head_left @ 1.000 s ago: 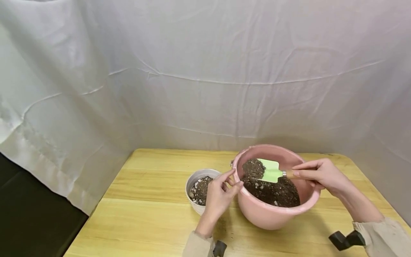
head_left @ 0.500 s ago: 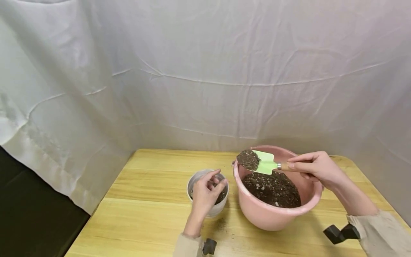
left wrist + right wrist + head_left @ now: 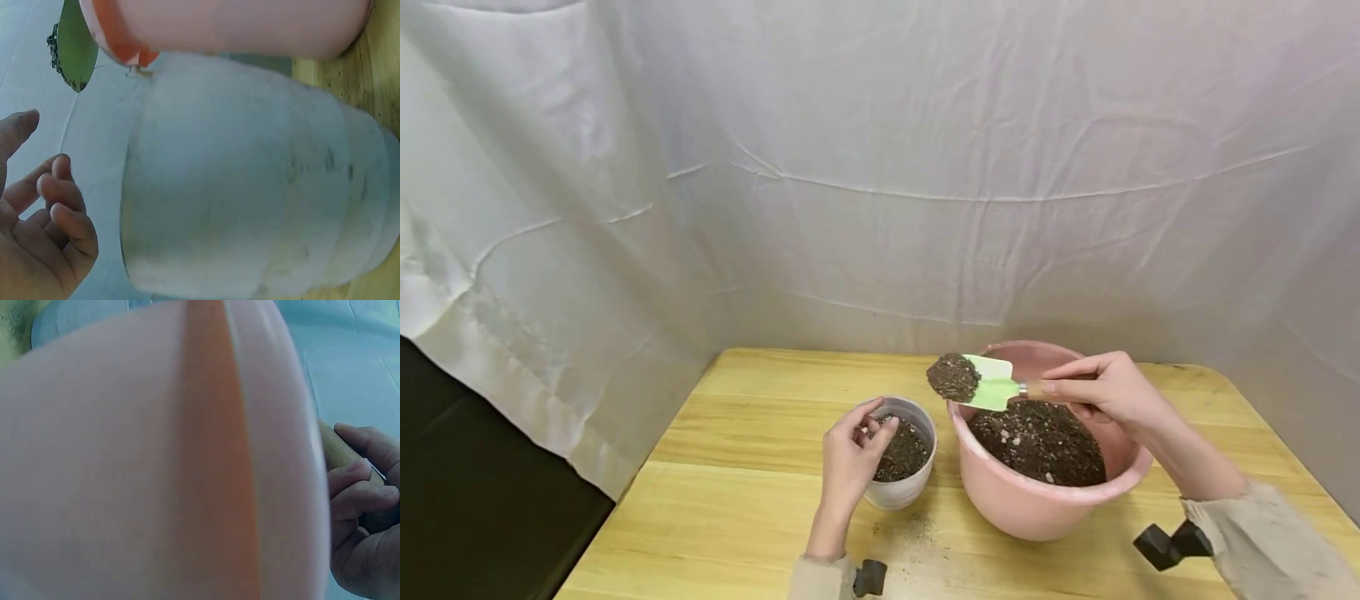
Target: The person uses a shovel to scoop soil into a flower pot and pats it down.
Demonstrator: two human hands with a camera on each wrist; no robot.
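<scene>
Now right hand [image 3: 1105, 387] grips soil-laden trowel [image 3: 981, 383] above pink basin [image 3: 1045, 508]; left hand [image 3: 850, 454], fingers loose, touches white pot [image 3: 898, 492].

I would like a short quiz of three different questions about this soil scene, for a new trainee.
1. True or false: the green trowel carries soil on its blade.
2. Which container stands nearer the left hand? A) pink basin B) white pot
3. Fill in: the right hand holds the trowel by its wooden ____.

Key:
1. True; a dark heap sits at the blade's tip, above the basin's left rim.
2. B; the fingers are at the pot's rim, though contact cannot be judged.
3. Handle.
</scene>
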